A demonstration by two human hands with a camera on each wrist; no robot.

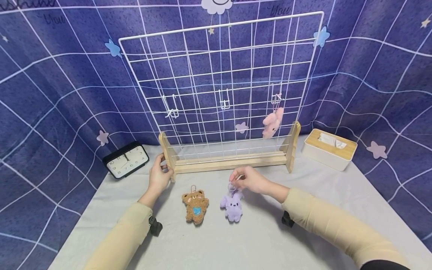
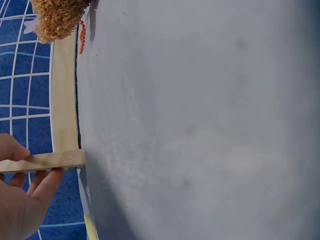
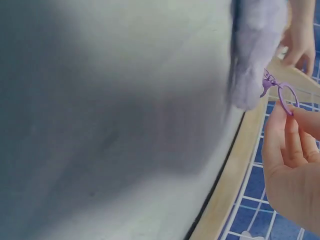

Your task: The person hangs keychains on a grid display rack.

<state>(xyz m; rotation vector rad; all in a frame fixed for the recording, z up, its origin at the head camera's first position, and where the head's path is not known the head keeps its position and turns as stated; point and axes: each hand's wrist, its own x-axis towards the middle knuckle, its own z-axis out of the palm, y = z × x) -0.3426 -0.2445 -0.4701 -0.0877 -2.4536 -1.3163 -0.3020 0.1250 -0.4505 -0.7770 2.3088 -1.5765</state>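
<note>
My left hand grips the left wooden foot of a white wire grid rack, thumb on one side and fingers on the other. My right hand pinches the purple key ring of a purple plush keychain, which hangs below the fingers near the tabletop. To its left a brown plush bear with a blue patch lies face up, its bead chain pointing toward the rack. A pink plush keychain hangs from the right hook on the grid.
Two other white hooks are on the grid, a left hook and a middle hook. A black-framed clock stands left of the rack. At the right is a tissue box with a wooden lid. A blue patterned curtain hangs behind.
</note>
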